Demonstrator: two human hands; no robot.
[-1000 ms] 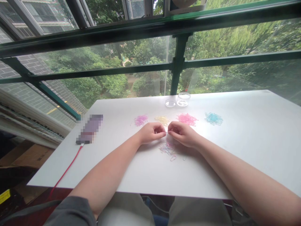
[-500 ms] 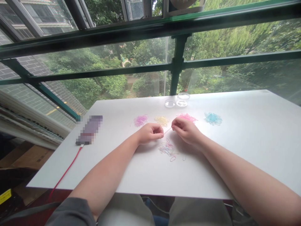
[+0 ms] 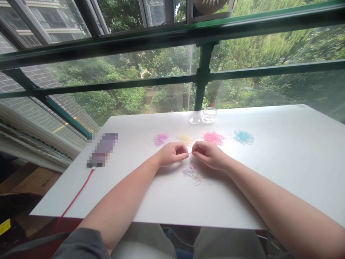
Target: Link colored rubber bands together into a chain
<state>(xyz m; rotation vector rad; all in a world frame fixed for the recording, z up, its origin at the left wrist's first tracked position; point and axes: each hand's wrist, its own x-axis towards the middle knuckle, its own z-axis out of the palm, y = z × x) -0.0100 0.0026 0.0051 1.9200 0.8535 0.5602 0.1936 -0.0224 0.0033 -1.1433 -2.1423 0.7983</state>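
My left hand (image 3: pixel 173 152) and my right hand (image 3: pixel 207 154) are closed in pinches, fingertips almost touching, above a mixed heap of small coloured rubber bands (image 3: pixel 192 172) on the white table (image 3: pixel 283 154). A thin pink rubber band (image 3: pixel 190 154) is held between the two pinches. Beyond the hands lie sorted piles: purple (image 3: pixel 161 139), yellow (image 3: pixel 185 139), pink (image 3: pixel 213 137) and blue (image 3: pixel 243 136).
Two small clear round containers (image 3: pixel 206 116) stand at the table's far edge by the window. A pixelated phone (image 3: pixel 102 149) with a red cable (image 3: pixel 74 199) lies at the left. Cardboard boxes (image 3: pixel 29 179) sit on the floor to the left.
My right hand pulled away toward the pink pile, stretching a pink band, then came back so both pinches meet again. The left hand stayed in place.
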